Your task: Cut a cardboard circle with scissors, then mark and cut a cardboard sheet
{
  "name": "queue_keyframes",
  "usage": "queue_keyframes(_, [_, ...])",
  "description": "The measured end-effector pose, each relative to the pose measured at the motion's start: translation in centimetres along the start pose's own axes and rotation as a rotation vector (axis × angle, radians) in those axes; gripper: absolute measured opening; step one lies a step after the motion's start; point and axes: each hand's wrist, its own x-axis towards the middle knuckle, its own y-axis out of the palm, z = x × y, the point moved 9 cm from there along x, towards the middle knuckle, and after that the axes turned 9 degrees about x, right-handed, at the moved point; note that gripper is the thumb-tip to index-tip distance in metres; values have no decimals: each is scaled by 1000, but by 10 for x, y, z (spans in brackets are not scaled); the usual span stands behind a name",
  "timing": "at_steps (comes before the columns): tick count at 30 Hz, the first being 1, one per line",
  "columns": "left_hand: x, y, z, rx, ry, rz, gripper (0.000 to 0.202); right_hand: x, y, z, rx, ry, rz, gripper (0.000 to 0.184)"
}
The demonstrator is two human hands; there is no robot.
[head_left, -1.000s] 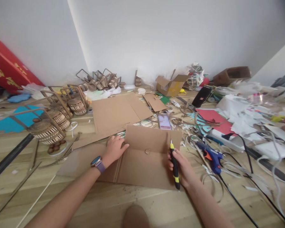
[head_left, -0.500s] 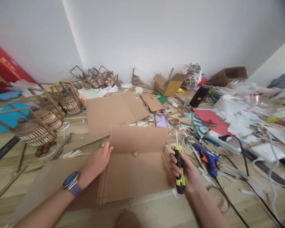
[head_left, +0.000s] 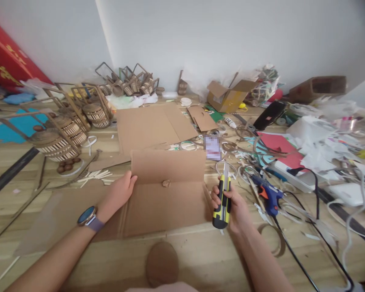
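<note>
My left hand (head_left: 118, 194) pinches the left edge of a folded cardboard sheet (head_left: 167, 207), whose far flap stands raised along a crease. A small torn hole shows at that crease. In my right hand (head_left: 231, 202) is a yellow and black utility knife (head_left: 222, 202), held upright with its blade (head_left: 226, 169) out and pointing away from me. The knife is just beside the sheet's right edge. Under my left forearm another part of the cardboard lies flat. A round brown disc (head_left: 162, 263) sits near the table's front edge.
Small woven baskets (head_left: 56, 144) with handles stand at left, near thin strips (head_left: 97, 177). Flat cardboard (head_left: 149, 125) and an open box (head_left: 228, 97) lie farther back. On the right are a blue glue gun (head_left: 269, 194), cables, red paper (head_left: 281, 148) and scraps.
The knife has turned so its broad side faces me more. My view has tilted down, and the brown disc shows more fully. My left hand still grips the cardboard edge.
</note>
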Motion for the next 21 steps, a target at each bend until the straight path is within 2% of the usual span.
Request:
queue_keyframes(3, [3,-16,-10,-1,10,-93,28,-1,5,-6,-3,12,8,42])
queue_keyframes(5, [-7,-29,-18,-1,30,-171,29,-1,8,-9,-4,20,16,39])
queue_keyframes(8, [-42,-39,-40,-21,130,-252,35,-1,10,-12,-1,24,24,40])
queue_keyframes(10, [-78,-42,-68,-48,321,-329,35,-1,10,-12,0,20,25,43])
queue_keyframes(12, [-116,-32,-100,-75,579,-290,34,0,9,-11,-4,14,27,45])
queue_keyframes(13, [-133,-23,-115,-75,702,-222,37,0,9,-11,-8,12,30,46])
queue_keyframes(15, [-157,-11,-134,-85,858,-140,45,0,10,-11,-15,11,40,46])
queue_keyframes(17, [-166,-3,-139,-80,893,-85,48,0,12,-11,-18,16,55,46])
queue_keyframes(21, [-174,1,-125,-74,891,-68,58,0,15,-14,-17,41,91,49])
